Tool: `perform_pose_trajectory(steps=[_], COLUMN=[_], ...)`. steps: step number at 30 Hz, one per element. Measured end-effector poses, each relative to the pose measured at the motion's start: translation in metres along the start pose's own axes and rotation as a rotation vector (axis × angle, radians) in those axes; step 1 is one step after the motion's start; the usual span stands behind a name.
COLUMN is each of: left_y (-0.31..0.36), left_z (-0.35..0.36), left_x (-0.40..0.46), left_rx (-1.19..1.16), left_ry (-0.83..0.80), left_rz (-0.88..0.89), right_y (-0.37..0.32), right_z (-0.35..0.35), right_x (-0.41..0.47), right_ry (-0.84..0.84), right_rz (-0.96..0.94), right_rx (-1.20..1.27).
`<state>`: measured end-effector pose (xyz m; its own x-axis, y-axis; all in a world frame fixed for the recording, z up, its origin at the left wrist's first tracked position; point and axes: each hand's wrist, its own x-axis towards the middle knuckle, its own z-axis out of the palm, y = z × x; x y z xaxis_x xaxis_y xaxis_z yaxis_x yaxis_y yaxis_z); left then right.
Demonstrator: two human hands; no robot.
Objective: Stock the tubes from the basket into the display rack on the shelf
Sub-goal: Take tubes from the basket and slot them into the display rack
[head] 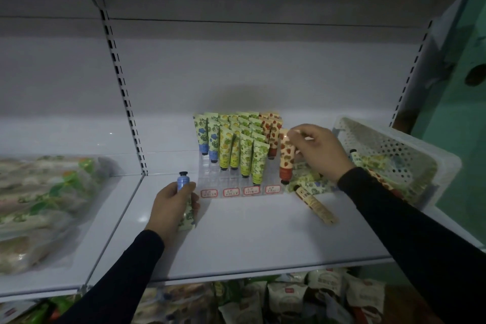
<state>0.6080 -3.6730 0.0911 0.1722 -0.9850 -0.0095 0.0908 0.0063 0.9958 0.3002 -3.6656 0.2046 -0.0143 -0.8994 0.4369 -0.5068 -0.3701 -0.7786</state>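
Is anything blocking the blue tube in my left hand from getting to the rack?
Nothing visible. The left hand holds the blue-capped tube just left of the display rack, whose front blue-column slots look free.

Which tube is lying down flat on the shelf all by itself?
The cream tube with the black cap, lying on the shelf right of the display rack. The rack's tubes stand upright.

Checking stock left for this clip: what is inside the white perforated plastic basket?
The white perforated plastic basket holds several pale floral-print tubes lying loose. The right forearm in a dark sleeve and the basket's wall hide the rest, so no count.
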Motion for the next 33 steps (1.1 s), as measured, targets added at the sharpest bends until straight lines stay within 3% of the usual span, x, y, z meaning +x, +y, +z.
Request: perform_pose_trajectory(steps=[8,18,33], left_y=[-0.005,-0.002,-0.001], left_z=[0.008,0.012,0.013], left_x=[-0.006,-0.010,-0.011], left_rx=[0.100,0.079,0.023], left_ry=[0.064,0.087,0.068], left_rz=[0.070,0.060,0.049], right_y=[0.016,0.024,0.025], right_z=[0.000,0.030,0.043], right_x=[0.038,0.057,0.053], right_ry=[0.142,0.156,0.228], right_rz=[0.016,-0.011,-0.155], right_rx=[-0.005,0.088,-0.150])
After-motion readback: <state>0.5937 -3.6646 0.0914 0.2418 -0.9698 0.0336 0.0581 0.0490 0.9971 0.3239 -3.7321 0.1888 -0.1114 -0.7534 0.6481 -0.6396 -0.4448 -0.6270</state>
